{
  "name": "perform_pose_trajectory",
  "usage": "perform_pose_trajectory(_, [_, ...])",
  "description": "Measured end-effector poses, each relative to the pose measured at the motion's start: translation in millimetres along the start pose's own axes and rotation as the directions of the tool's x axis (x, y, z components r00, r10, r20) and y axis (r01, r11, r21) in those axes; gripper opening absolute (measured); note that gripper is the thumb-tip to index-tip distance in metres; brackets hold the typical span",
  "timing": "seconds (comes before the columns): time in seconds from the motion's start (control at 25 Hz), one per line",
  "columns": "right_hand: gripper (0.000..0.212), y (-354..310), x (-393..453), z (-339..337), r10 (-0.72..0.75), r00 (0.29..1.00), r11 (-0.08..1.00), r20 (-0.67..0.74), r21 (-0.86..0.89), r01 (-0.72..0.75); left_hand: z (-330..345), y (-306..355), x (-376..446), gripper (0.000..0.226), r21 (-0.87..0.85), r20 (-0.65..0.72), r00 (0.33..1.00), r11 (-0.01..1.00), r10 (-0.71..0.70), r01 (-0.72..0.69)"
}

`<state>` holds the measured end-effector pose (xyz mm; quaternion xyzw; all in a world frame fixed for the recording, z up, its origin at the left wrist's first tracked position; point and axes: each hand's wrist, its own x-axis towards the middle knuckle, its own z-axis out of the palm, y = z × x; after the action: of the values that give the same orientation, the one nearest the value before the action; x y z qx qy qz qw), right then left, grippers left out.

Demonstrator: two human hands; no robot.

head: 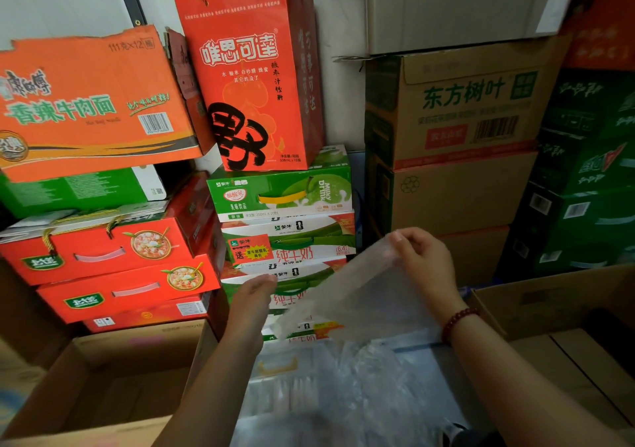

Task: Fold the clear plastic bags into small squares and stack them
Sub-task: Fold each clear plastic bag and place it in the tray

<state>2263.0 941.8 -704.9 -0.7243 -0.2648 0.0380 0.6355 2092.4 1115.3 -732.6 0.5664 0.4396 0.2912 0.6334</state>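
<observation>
Standing at the far left is a stack of red gift boxes with an orange noodle carton tilted on top, and below them an open cardboard box at the lower left. Next comes a tall red gift bag standing upright on a pile of green and white milk cartons.

In front of that pile the left hand is raised, fingers reaching toward the lower left edge of a clear plastic bag; whether it pinches the film or only touches it cannot be told, since the edge there is blurred. The bag hangs slanted in the air between the two hands, its upper corner higher on the right. The right hand pinches that upper corner between thumb and fingertips, a red bead bracelet on its wrist.

Beneath the hands lies a loose heap of more clear plastic on a pale surface. Further right are stacked brown cartons, then dark green drink cases, and another open cardboard box at the lower right.
</observation>
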Motion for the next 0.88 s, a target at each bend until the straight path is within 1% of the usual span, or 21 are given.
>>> perform_pose_trajectory(0.08, [0.015,-1.3,-1.6,4.5,-0.075,0.995,0.996,0.069,-0.042,0.078,6.7,0.1,-5.9,0.03,0.078,0.104,0.993,0.995,0.06,-0.068])
perform_pose_trajectory(0.16, [0.014,-4.2,-4.3,9.4,-0.137,0.98,0.985,0.147,-0.082,0.15,17.1,1.6,-11.7,0.028,0.124,0.226,0.969,0.984,0.096,-0.126])
perform_pose_trajectory(0.28, [0.013,-6.9,-6.4,14.2,-0.197,0.955,0.968,0.221,-0.112,0.226,31.7,5.0,-19.0,0.023,0.139,0.415,0.894,0.959,0.17,-0.246])
perform_pose_trajectory(0.36, [0.013,-7.6,-6.5,15.4,-0.223,0.937,0.966,0.269,-0.072,0.25,37.5,3.3,-17.8,0.023,0.122,0.493,0.844,0.945,0.209,-0.305])
perform_pose_trajectory(0.44, [0.013,-8.7,-6.8,16.1,-0.241,0.925,0.967,0.294,-0.007,0.254,41.6,4.9,-19.0,0.015,0.185,0.528,0.812,0.899,0.25,-0.397])
perform_pose_trajectory(0.48, [0.012,-10.0,-6.9,15.1,-0.246,0.926,0.967,0.288,0.011,0.254,42.9,5.6,-19.3,0.008,0.228,0.527,0.808,0.872,0.264,-0.433])
perform_pose_trajectory(0.56, [0.009,-12.9,-5.2,9.2,-0.2,0.935,0.98,0.293,0.041,0.197,43.4,8.3,-20.9,0.013,0.284,0.498,0.82,0.841,0.281,-0.46])
perform_pose_trajectory(0.6, [0.012,-13.5,-3.1,3.8,-0.14,0.931,0.99,0.336,0.045,0.132,41.7,10.3,-21.0,0.016,0.271,0.48,0.831,0.853,0.282,-0.446])
perform_pose_trajectory(0.64, [0.02,-13.0,0.0,-2.5,-0.064,0.912,0.998,0.404,0.014,0.063,38.9,12.2,-19.6,0.018,0.233,0.465,0.842,0.879,0.275,-0.415])
perform_pose_trajectory(0.68, [0.028,-11.8,3.4,-9.6,0.021,0.876,0.999,0.482,-0.049,0.003,35.1,15.1,-18.7,0.019,0.18,0.457,0.851,0.91,0.258,-0.372])
perform_pose_trajectory(0.76, [0.033,-8.7,8.7,-22.4,0.166,0.787,0.984,0.595,-0.153,-0.092,25.6,20.2,-13.3,0.021,0.08,0.442,0.873,0.96,0.208,-0.269])
perform_pose_trajectory(0.8, [0.033,-7.2,11.0,-27.3,0.216,0.758,0.976,0.616,-0.155,-0.152,21.3,22.8,-10.8,0.02,0.049,0.424,0.886,0.972,0.187,-0.229])
perform_pose_trajectory(0.84, [0.036,-4.9,13.0,-31.0,0.246,0.742,0.967,0.623,-0.111,-0.227,17.4,24.1,-8.9,0.019,0.028,0.403,0.899,0.98,0.171,-0.198])
perform_pose_trajectory(0.88, [0.04,-3.3,14.4,-32.4,0.263,0.744,0.951,0.614,-0.038,-0.305,14.6,24.5,-7.3,0.019,0.015,0.381,0.91,0.983,0.163,-0.182])
